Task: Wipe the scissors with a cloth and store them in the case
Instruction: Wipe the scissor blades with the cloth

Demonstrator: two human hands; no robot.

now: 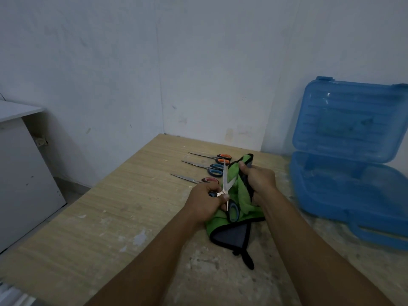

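Scissors [225, 186] 4 in all, 1 cloth [237, 195], 1 case [344, 164], 2 hands [205, 200]

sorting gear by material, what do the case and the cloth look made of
Case: translucent blue plastic, glossy; light passes through its ribbed lid. Cloth: soft green fabric, probably microfibre, with a fuzzy nap, a grey reverse and black stitched edging.

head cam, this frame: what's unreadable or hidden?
- Red-handled scissors: handle loops partly hidden behind the left hand.
- Held scissors: one handle loop buried in the left hand; lower blade runs into the green cloth.
- Right hand: fingers wrapped in cloth, grip unclear.
- Blue case: right side cut off by the frame edge; motion-blurred, contents unreadable.
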